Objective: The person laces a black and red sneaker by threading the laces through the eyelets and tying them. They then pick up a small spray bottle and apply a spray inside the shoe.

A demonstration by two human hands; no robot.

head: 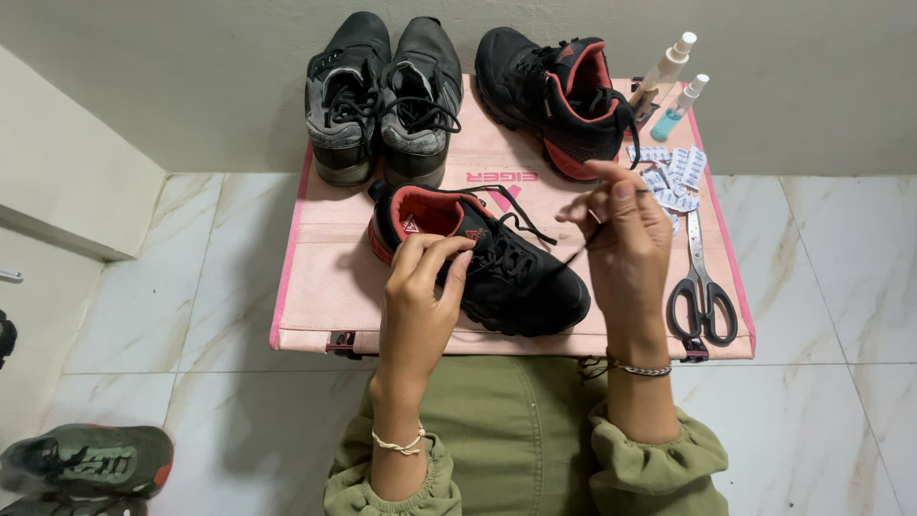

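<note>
A black shoe with a red lining [497,268] lies on a small pink folding table [315,287]. My left hand [425,287] rests on its tongue and laces, fingers bent and pressed against the shoe. My right hand [626,239] is raised above the shoe's toe and pinches the end of a black lace [578,250] that runs down to the eyelets. A matching black and red shoe [559,91] stands at the back of the table.
A worn grey-black pair of shoes [382,96] stands at the table's back left. Two small spray bottles [673,86], several white sachets [673,172] and black-handled scissors [702,287] lie along the right edge. A green shoe [91,461] sits on the marble floor at lower left.
</note>
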